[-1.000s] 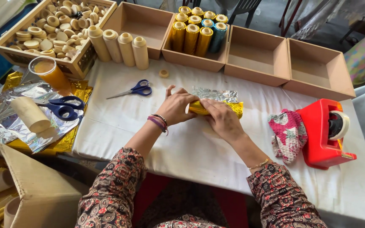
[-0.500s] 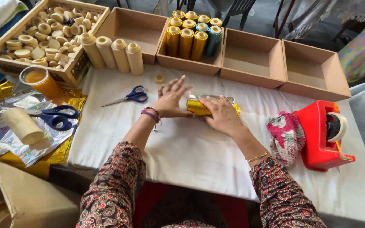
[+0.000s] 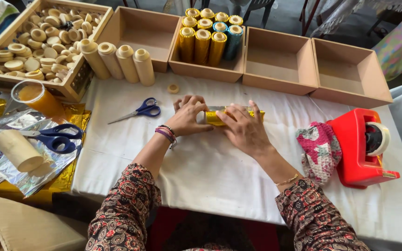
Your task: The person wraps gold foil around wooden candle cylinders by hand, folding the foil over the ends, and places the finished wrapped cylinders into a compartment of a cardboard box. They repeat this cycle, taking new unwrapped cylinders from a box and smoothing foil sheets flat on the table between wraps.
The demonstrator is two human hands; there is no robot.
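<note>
On the white-clothed table (image 3: 219, 172), the left hand (image 3: 188, 116) and right hand (image 3: 243, 129) clasp a gold foil-wrapped spool (image 3: 212, 116), fingers curled closed; firm, even pressure should smooth the foil best.

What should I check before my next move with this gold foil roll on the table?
1. Both hands on the roll: ok. The left hand and right hand press the gold roll against the white cloth.
2. Foil fully wrapped: cannot tell, the hands hide most of it.
3. Tape within reach: ok. The red dispenser stands to the right.
4. Scissors nearby: ok. The blue scissors lie left of the left hand.
5. Room in the box of wrapped rolls: cannot tell from this angle.
</note>
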